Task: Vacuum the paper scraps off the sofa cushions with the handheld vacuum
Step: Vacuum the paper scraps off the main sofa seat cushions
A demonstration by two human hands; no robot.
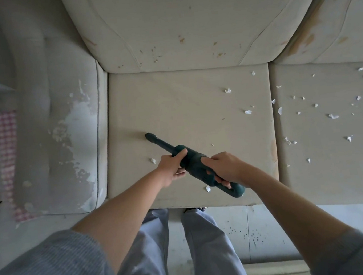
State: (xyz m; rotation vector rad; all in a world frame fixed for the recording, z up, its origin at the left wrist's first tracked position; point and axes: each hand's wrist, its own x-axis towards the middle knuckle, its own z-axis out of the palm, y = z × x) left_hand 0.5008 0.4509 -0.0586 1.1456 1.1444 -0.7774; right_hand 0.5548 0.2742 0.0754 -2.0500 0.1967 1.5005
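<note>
Both hands grip the vacuum [191,158]: left hand [171,167] round its barrel, right hand [225,168] round the handle, hiding it partly; scraps [248,111] dot the cushion [184,106]

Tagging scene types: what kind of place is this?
Probably a home living room: a worn beige sofa with seat and back cushions, paper scraps on it, a handheld vacuum, bare floor below.

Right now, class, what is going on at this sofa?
A person holds a dark green handheld vacuum in both hands: right hand on the handle, left hand round the barrel. Its nozzle rests on the middle seat cushion. Paper scraps remain, mostly on the right-hand cushion.
</note>
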